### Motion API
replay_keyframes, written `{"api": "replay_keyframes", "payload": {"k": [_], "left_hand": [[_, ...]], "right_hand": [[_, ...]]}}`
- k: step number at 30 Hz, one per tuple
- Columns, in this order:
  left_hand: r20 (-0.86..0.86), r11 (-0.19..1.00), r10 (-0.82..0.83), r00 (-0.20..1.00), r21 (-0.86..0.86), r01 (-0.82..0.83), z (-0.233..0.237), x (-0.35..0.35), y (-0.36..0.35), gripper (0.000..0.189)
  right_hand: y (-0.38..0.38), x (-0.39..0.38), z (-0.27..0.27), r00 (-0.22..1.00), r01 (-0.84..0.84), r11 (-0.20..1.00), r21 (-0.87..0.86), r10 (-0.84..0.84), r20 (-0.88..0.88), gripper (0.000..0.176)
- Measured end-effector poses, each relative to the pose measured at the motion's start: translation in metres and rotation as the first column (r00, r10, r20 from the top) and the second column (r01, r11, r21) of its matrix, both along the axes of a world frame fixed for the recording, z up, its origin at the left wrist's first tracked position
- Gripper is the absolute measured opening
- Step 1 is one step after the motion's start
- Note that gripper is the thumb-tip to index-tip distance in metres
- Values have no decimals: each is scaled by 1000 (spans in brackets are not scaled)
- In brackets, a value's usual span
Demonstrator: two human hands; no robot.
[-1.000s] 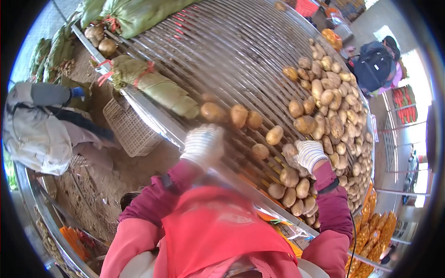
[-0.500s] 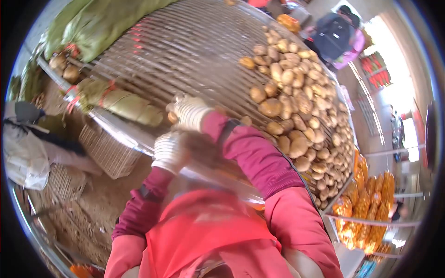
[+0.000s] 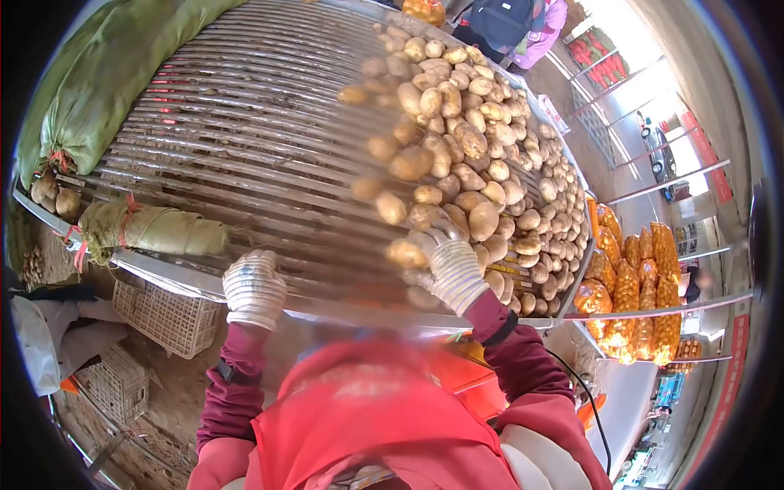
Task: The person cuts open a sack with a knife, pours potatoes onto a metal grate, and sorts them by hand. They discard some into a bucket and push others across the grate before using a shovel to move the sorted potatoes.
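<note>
My right hand (image 3: 451, 265), in a white striped glove, reaches into the left side of the potato pile (image 3: 490, 192). Its fingers and thumb close around a potato (image 3: 406, 253) near the front edge. My left hand (image 3: 255, 287), gloved the same way, is at the front rim of the slatted metal table (image 3: 245, 122). Its fingers are curled with the knuckles up, and whatever might be in them is hidden. Just beyond it lies a rolled green sack (image 3: 155, 226) tied with red string.
A long green sack (image 3: 122, 90) lies across the table's far left, with a few potatoes (image 3: 57, 196) by its mouth. Plastic crates (image 3: 167, 314) stand below left. Filled orange net bags (image 3: 633, 286) are on the right. A person with a dark backpack (image 3: 500, 24) is behind the table.
My right hand has moved from beside my left hand rightward to the potato pile. My left hand has shifted left. The view has turned, so the pile appears further left.
</note>
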State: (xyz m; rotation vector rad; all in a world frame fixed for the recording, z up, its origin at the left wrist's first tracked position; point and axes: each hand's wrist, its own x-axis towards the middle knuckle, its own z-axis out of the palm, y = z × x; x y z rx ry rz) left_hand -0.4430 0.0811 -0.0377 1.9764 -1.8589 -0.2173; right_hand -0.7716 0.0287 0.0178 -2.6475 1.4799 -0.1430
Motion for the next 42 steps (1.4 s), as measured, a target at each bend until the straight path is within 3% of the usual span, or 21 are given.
{"api": "replay_keyframes", "payload": {"k": [4,6,9,11,13,14,15,17,19,23,24,28,31,32,34,36,39,42], "left_hand": [[65,996,74,995,37,-77,1,-5,-1,9],[86,990,126,988,59,-132,-1,-7,-2,9],[116,982,163,980,74,-172,-6,-6,-6,10],[126,981,178,976,49,-185,-6,-8,-6,10],[149,975,196,969,79,-209,-5,-9,-8,11],[152,972,205,967,83,-219,-5,-10,-8,10],[155,970,213,965,87,-228,-5,-11,-8,10],[171,972,215,962,59,-228,-7,-12,-8,8],[207,970,216,954,63,-234,-15,-7,-9,7],[191,961,239,952,91,-260,-11,-11,-9,9],[209,969,234,950,27,-245,-14,-10,-9,9],[183,966,225,957,89,-244,-18,-5,-7,11],[203,970,205,958,91,-227,-25,3,-6,8],[210,968,213,954,87,-236,-28,5,-7,9],[156,964,233,960,96,-249,-26,3,-6,10],[124,959,251,960,103,-263,-22,-1,-6,12],[111,951,267,957,129,-280,-27,3,-5,12],[87,947,282,955,134,-292,-30,6,-5,13]], "right_hand": [[-5,-5,2,992,36,992,123,-50,117,54],[-6,-7,-1,990,4,998,62,-12,143,54],[-15,-22,-5,939,-95,995,-9,93,330,55],[-11,-41,6,854,-3,986,169,-86,513,60],[-5,-71,8,644,45,898,438,-361,674,63],[-2,-79,32,671,148,872,467,-436,600,64],[-7,-105,21,731,169,909,382,-376,570,61],[-8,-143,22,664,272,843,464,-513,544,59],[-11,-185,10,639,271,820,505,-545,543,58],[-14,-247,-21,669,368,771,520,-608,428,63],[-15,-257,-23,782,407,822,398,-539,313,64],[-29,-276,-15,791,578,658,483,-597,-133,56],[-39,-282,0,832,512,727,459,-552,-53,53],[-42,-298,-12,839,443,769,460,-537,90,52],[-63,-318,-30,778,539,735,411,-621,92,51],[-93,-306,2,784,576,755,313,-618,49,50],[-143,-343,-37,830,556,826,88,-557,-24,44],[-200,-367,-72,818,574,783,239,-562,-122,45]]}}
